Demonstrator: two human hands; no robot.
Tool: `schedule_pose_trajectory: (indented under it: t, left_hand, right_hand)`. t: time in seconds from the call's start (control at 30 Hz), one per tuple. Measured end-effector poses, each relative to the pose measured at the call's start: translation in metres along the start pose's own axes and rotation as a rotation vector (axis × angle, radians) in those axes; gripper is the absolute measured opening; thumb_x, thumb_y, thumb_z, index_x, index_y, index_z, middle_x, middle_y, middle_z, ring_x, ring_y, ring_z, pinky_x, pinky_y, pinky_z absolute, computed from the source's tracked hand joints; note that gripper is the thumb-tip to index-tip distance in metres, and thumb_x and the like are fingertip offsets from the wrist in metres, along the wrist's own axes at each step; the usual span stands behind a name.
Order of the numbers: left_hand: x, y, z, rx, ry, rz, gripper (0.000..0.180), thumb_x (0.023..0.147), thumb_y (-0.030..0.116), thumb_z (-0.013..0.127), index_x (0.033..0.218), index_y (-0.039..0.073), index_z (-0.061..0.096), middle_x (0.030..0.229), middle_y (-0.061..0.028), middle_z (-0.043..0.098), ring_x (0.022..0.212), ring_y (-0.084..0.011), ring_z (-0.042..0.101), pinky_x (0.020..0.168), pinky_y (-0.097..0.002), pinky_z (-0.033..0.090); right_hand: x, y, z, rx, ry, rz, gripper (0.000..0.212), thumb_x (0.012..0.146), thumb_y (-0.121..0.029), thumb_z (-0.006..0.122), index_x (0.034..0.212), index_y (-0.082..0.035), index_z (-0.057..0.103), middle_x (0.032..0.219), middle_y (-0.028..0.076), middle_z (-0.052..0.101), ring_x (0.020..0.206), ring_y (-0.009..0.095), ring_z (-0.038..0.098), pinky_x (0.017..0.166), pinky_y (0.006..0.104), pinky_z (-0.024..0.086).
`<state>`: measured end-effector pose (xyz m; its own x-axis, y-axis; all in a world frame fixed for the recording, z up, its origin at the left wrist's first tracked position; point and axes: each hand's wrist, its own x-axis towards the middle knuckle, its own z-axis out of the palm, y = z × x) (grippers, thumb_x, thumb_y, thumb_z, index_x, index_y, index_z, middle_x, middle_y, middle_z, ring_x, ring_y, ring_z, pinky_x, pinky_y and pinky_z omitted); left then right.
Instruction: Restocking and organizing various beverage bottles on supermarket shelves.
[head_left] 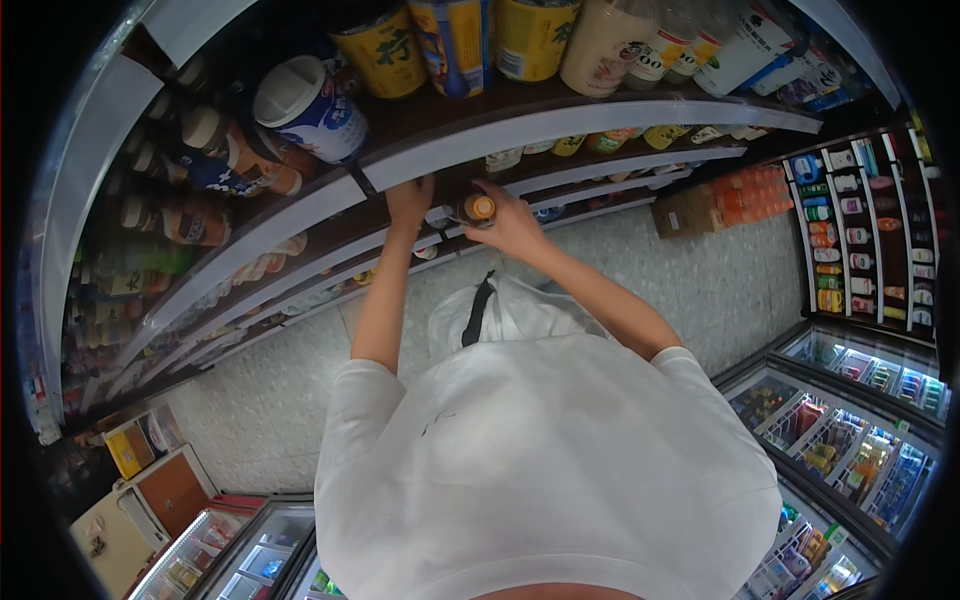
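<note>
while right fingers (pixel 492 188) clasp a bottle (pixel 472 208), shelf edging (pixel 560 125) obscures the left fingers' (pixel 428 188) grip.

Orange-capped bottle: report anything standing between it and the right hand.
Nothing visible stands in the way: the right hand holds the bottle directly, in front of the shelves.

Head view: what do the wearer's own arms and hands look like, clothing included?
The left hand and right hand are bare, without gloves. Loose, short white sleeves leave the forearms uncovered. The sleeves belong to a plain white shirt with a small dark mark on its front.
</note>
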<state>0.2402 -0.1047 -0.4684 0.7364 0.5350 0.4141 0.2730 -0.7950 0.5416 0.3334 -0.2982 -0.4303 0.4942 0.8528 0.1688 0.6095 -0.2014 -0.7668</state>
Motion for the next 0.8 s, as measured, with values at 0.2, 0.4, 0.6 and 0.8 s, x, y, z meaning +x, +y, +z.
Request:
schedule_pose_trajectory:
  t: [0.2,0.4,0.6,0.8]
  left_hand:
    - [-0.063,0.024,-0.01,-0.248,0.144,-0.224,0.048,0.077,0.011,0.06,0.121,-0.004,0.045,0.107,-0.0257,0.054,0.103,-0.0424,0.051,0.088,-0.0446,0.043]
    - [-0.055,0.03,0.015,-0.293,0.138,-0.298,0.051,0.071,0.015,0.069,0.113,-0.003,0.046,0.105,-0.0236,0.053,0.101,-0.042,0.051,0.083,-0.0471,0.043]
    - [-0.055,0.008,0.037,0.032,0.191,-0.183,0.044,0.076,0.026,0.071,0.101,-0.002,0.048,0.094,-0.0228,0.054,0.085,-0.0437,0.052,0.073,-0.0495,0.044]
    - [-0.046,0.023,0.037,-0.019,0.164,-0.32,0.049,0.075,0.035,0.072,0.094,-0.003,0.048,0.089,-0.0241,0.055,0.085,-0.0438,0.054,0.074,-0.0502,0.044]
  right_hand:
    - [0.045,-0.027,0.025,0.029,0.131,-0.055,0.063,0.068,-0.032,0.076,0.116,0.0,0.051,0.092,0.02,0.064,0.086,0.037,0.063,0.075,0.0425,0.051]
    - [0.064,-0.011,0.041,-0.032,0.066,-0.033,0.057,0.067,-0.04,0.075,0.102,0.001,0.058,0.087,0.016,0.067,0.084,0.034,0.065,0.076,0.0404,0.051]
    - [0.049,-0.021,0.028,0.083,0.139,-0.041,0.048,0.072,-0.029,0.072,0.106,0.001,0.057,0.098,0.021,0.063,0.076,0.037,0.065,0.069,0.0419,0.052]
    - [0.014,0.033,0.003,0.097,0.257,0.036,0.032,0.081,-0.015,0.066,0.107,0.002,0.06,0.095,0.014,0.067,0.075,0.023,0.068,0.064,0.0322,0.054]
